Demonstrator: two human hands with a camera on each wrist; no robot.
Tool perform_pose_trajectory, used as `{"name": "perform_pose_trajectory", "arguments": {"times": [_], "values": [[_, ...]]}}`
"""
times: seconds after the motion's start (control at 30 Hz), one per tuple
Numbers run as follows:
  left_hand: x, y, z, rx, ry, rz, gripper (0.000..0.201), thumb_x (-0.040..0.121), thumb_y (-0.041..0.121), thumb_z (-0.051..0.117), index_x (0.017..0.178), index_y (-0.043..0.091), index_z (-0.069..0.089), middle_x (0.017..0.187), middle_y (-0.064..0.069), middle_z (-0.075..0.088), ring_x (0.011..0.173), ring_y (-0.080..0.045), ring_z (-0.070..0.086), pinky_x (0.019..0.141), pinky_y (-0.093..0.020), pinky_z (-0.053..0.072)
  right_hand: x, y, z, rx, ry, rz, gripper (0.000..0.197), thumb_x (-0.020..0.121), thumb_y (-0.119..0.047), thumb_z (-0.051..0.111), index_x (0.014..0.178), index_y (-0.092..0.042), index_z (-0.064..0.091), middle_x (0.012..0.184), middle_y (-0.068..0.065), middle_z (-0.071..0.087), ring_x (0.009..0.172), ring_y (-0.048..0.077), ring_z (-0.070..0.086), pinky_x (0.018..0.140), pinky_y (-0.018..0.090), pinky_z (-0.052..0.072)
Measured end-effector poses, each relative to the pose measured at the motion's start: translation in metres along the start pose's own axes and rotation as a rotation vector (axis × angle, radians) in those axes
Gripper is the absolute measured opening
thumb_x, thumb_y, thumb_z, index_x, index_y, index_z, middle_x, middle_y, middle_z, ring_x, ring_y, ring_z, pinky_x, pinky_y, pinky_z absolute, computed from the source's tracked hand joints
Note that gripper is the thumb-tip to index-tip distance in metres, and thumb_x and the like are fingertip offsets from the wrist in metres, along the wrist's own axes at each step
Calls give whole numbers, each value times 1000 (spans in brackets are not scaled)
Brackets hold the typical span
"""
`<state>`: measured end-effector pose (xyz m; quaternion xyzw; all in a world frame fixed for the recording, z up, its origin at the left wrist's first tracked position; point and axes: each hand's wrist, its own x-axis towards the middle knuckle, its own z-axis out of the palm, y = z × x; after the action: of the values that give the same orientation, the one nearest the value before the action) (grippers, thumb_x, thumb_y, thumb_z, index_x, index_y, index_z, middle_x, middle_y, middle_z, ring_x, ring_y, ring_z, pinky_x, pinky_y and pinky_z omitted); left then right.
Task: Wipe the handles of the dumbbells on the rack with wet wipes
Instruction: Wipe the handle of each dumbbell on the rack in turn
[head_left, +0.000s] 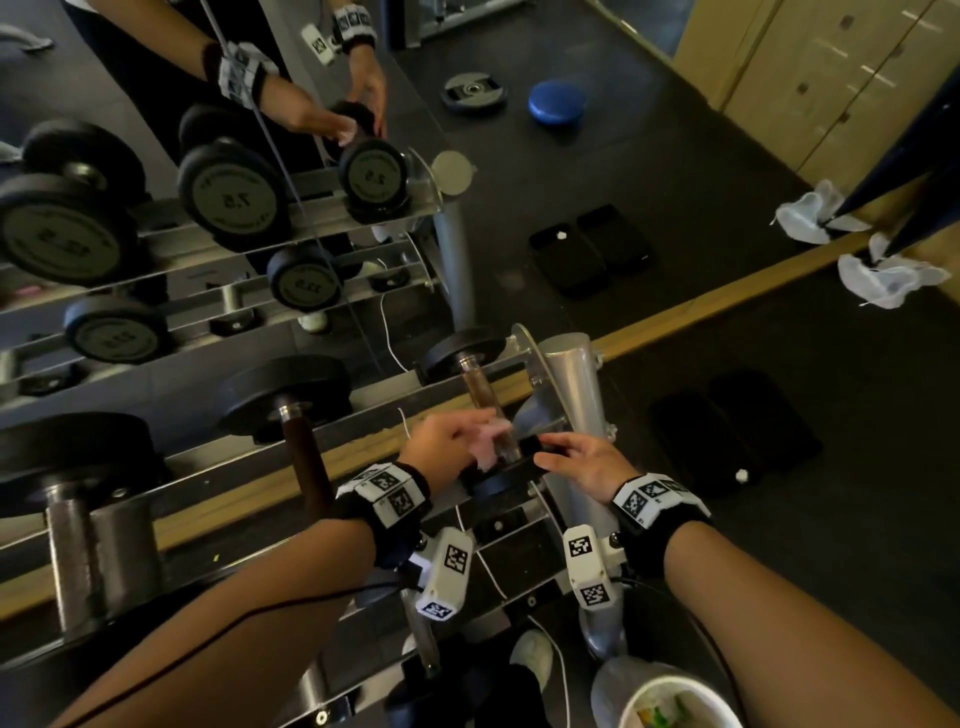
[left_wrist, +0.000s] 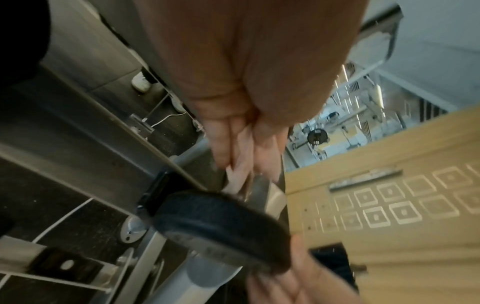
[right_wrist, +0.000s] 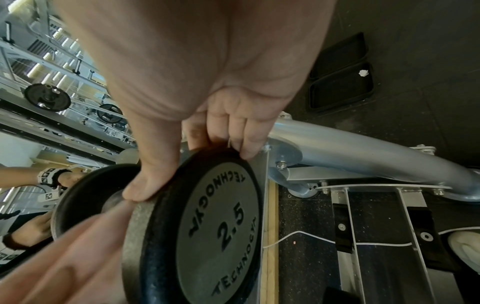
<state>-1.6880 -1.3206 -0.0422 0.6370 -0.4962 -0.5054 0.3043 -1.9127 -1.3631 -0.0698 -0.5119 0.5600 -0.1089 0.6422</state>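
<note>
A small dumbbell marked 2.5 lies at the right end of the rack's top tier. My left hand pinches a pale wet wipe against the near end of the dumbbell's brown handle. In the left wrist view the fingers press the wipe just above the near plate. My right hand grips that plate by its rim, thumb on one side and fingers on the other. The handle's near end is hidden by the hands.
Heavier dumbbells lie to the left on the same tier, with a mirror behind them. The rack's silver upright stands just right of my hands. Black mats and white cloths lie on the floor; a white bin sits below.
</note>
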Motion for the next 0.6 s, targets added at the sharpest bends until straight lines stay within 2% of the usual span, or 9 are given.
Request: {"name": "perform_pose_trajectory", "arguments": {"times": [0.07,0.13,0.23,0.3,0.37,0.4,0.47,0.53,0.6], "values": [[10,1,-9,-54,259,1,35,99,11,53,120,34,68,107,6,71,97,-15,68,82,-25,53,-1,1,0,-2,3,-9,51,86,-26,73,134,-18,56,134,3,60,115,8,54,88,16,43],[16,-2,-11,30,384,-34,35,102,23,49,127,43,62,104,8,69,90,-10,65,76,-20,48,-1,4,1,6,17,-16,51,86,-28,73,134,-21,56,132,1,60,113,7,54,82,13,40],[21,-9,8,112,245,-54,32,103,31,46,130,43,57,118,13,60,100,-2,58,86,-16,40,1,8,3,30,30,-34,51,85,-27,74,132,-20,57,127,0,61,110,4,57,81,12,41],[17,-12,23,154,139,-52,30,103,32,45,129,44,55,113,17,60,92,7,58,88,-17,45,2,10,4,30,45,-48,51,84,-28,75,132,-21,58,129,0,60,103,-4,54,79,10,41],[13,-18,31,245,54,-11,37,101,23,51,134,39,54,129,14,59,114,5,56,110,-29,40,3,12,6,45,64,-60,52,83,-28,76,132,-21,59,134,1,58,114,1,50,94,16,39],[10,-21,33,325,15,29,48,97,14,57,140,36,51,142,12,52,127,2,46,114,-25,30,3,13,6,58,72,-61,52,83,-27,76,131,-21,59,136,2,58,120,4,49,99,21,38],[6,-23,32,365,-3,58,62,90,4,65,141,34,51,148,13,46,133,1,37,111,-15,22,3,13,8,81,82,-58,51,83,-25,77,131,-19,59,134,3,60,125,9,51,100,23,40],[6,-19,26,320,-13,23,52,93,7,62,137,36,56,142,10,54,131,-7,48,112,-21,33,1,11,10,94,89,-59,51,84,-21,75,132,-17,58,130,3,60,116,6,58,91,14,45],[3,-10,18,304,-102,-36,41,99,17,56,135,34,57,133,3,61,119,-13,58,106,-32,46,-1,9,13,114,89,-58,50,87,-16,73,134,-12,55,130,5,60,105,2,58,73,6,49]]}}
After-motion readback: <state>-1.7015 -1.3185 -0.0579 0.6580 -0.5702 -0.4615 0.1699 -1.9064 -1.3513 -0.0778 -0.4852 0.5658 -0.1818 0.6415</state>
